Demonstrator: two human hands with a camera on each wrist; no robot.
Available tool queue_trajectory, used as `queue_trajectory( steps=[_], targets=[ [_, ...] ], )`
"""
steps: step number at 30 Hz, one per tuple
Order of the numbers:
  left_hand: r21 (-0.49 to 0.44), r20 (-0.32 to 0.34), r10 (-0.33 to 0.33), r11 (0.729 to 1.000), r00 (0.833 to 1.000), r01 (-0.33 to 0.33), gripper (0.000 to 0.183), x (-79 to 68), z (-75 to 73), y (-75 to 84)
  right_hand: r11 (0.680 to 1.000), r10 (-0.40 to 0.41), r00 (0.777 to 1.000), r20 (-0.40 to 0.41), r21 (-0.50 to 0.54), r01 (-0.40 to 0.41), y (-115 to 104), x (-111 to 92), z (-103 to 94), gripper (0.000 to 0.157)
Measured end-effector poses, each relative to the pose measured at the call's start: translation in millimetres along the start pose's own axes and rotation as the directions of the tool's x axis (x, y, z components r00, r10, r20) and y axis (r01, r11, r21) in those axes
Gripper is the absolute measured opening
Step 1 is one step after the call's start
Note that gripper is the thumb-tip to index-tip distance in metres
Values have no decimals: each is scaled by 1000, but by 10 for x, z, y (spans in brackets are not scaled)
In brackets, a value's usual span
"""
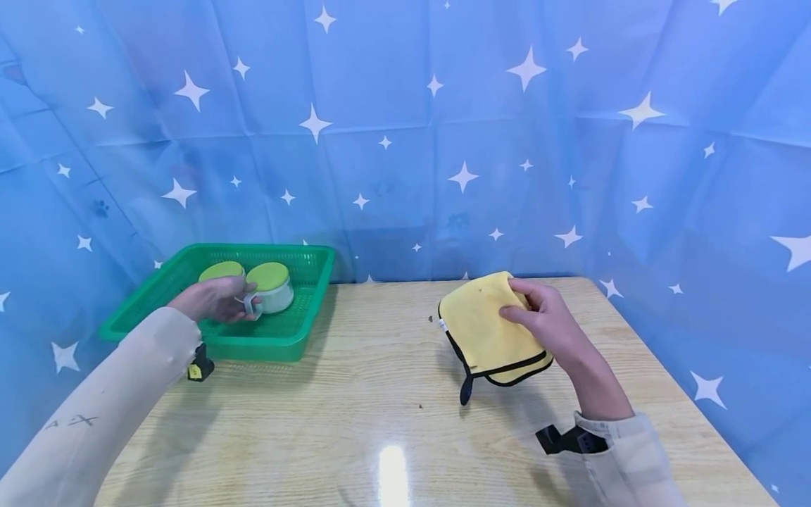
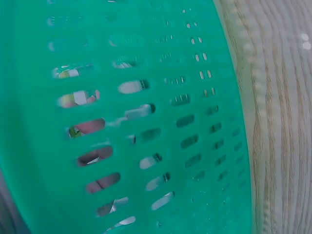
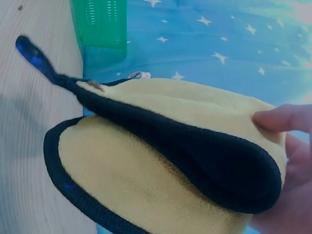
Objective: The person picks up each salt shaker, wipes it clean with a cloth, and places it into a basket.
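Observation:
Inside the green basket (image 1: pixel 256 347), at the left, my left hand (image 1: pixel 218 299) grips a clear glass mug (image 1: pixel 279 299) with a lime-green lid by its handle. A second green lid (image 1: pixel 222 270) shows just behind that hand; what is under it is mostly hidden. On the right, my right hand (image 1: pixel 546 315) pinches a folded yellow cloth (image 1: pixel 488 324) with black edging and a hanging loop, held above the table. The right wrist view shows the thumb on top of the cloth (image 3: pixel 122 165). From the left wrist, the basket wall (image 2: pixel 29 97) blocks most of the hand.
The wooden table (image 1: pixel 355 394) runs between the basket and the cloth, with a few small dark specks on it. A blue curtain with white stars (image 1: pixel 405 176) hangs behind the table and along its right side.

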State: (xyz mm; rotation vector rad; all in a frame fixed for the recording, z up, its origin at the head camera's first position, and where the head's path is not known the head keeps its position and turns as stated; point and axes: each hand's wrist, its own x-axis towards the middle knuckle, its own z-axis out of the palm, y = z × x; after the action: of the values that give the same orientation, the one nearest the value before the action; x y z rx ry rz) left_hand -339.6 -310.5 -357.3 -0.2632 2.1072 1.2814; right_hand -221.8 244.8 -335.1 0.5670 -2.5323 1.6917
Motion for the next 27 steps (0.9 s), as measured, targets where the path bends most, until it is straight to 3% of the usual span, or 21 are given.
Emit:
queue_trajectory(
  steps=[3,6,11,20,27],
  targets=[
    [20,-44,2,1000,999,-1,48,-14,-3,6,996,-48,999,-11,-70,47,-7,9,36,16],
    [57,-117,17,998,993,-11,48,-34,1,10,993,-65,998,-16,-100,63,-10,16,49,8],
    [112,-201,34,994,979,-11,44,-59,19,18,991,-70,997,-44,-121,64,-13,12,20,10],
    [166,-226,38,986,973,0,43,-72,53,63,998,-23,992,-127,-64,15,-23,-32,-142,32],
    [202,-234,53,979,971,-5,52,-94,54,65,999,42,984,-175,9,-41,45,-72,-318,26]
  ],
)
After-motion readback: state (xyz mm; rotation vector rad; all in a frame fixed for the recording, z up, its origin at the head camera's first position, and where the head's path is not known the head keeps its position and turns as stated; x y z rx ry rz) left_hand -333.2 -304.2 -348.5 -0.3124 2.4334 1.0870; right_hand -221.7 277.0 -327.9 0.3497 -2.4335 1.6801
